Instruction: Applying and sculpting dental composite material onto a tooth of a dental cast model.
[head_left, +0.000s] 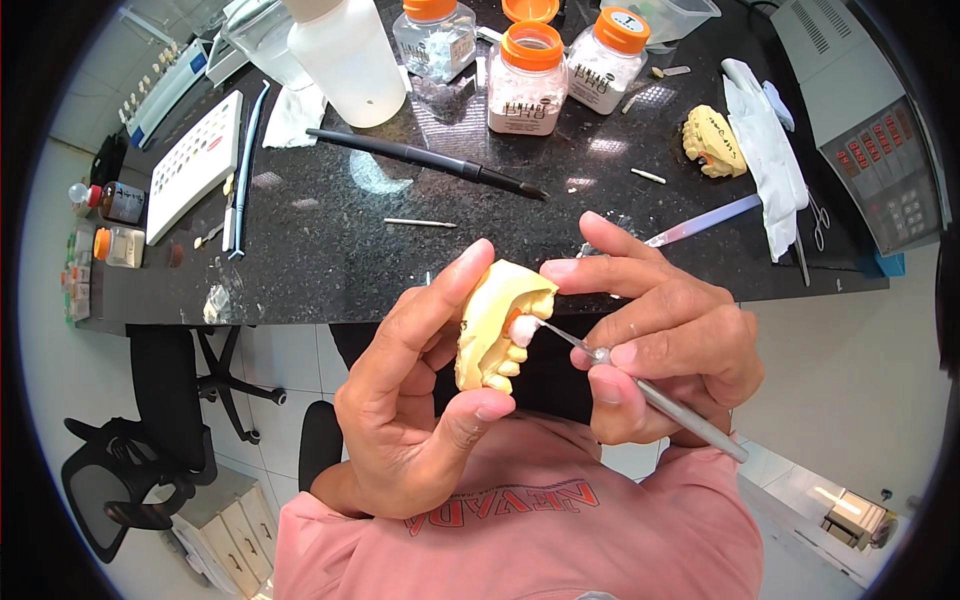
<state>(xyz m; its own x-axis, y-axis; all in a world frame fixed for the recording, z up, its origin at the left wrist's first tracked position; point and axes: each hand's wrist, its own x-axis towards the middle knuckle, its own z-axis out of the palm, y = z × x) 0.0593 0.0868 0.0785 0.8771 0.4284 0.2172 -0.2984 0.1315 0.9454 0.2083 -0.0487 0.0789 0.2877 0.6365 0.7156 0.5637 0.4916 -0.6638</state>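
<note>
The yellow dental model [476, 335] is gripped in the left hand [405, 410], beside the right hand [680, 345], by which a metal tool [690, 420] is pinched, and its white tooth [523, 332] could be gouged if too much pressure were applied

The yellow dental cast [475, 330] hides its own far face and some fingers of the left hand [400, 400]. The tip of the metal carver [690, 419] is too fine to show whether it touches the white tooth build-up [523, 331]. At 11 o'clock the top edge crops the translucent squeeze bottle [350, 70]; at 1 o'clock, the clear plastic tub [685, 20]. Near 2 o'clock a white tissue [770, 150] covers one end of the lavender spatula [705, 219], and the dark rim cuts the grey control unit [880, 130]. At 9 o'clock the small containers [78, 270] are blurred. At 6 o'clock the lower edge cuts the pink T-shirt [500, 545].
</note>
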